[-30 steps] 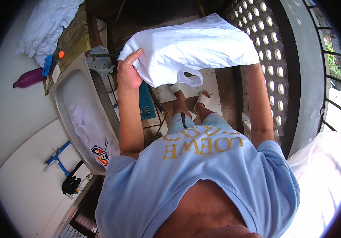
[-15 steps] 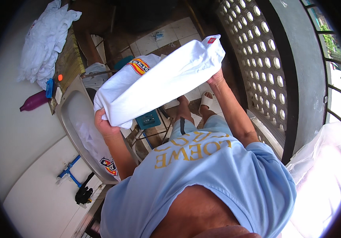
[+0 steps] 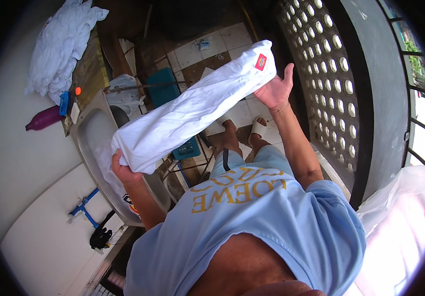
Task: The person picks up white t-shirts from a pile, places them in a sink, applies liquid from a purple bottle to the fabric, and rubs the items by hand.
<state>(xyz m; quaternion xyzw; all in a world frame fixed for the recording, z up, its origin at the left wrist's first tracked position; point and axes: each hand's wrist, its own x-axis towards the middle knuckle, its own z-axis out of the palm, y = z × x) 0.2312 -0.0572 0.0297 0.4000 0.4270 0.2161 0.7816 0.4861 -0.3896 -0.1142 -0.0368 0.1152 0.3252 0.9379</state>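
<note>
A long, loosely folded white shirt (image 3: 197, 108) with a small red patch at its upper right end stretches slantwise in the air between my hands. My left hand (image 3: 124, 170) grips its lower left end, thumb up along the edge and the other fingers mostly hidden. At the upper right end my right hand (image 3: 275, 91) bears the shirt on its fingers, palm turned up. The right thumb stands out away from the cloth; the other fingers are hidden under it. More white cloth (image 3: 104, 163) with a coloured print lies in the sink basin (image 3: 81, 129) beside my left arm.
A heap of white clothes (image 3: 61, 49) lies at the upper left, near a purple bottle (image 3: 43, 118) and a blue brush-like item (image 3: 64, 103). Blue piping (image 3: 88, 211) and a black glove-like item (image 3: 101, 238) hang at left. A perforated block wall (image 3: 321, 74) stands at right.
The shirt has turned over and narrowed: its large coloured print is out of sight and the red patch faces up. My left hand has lowered slightly; my right thumb now spreads clear of the cloth.
</note>
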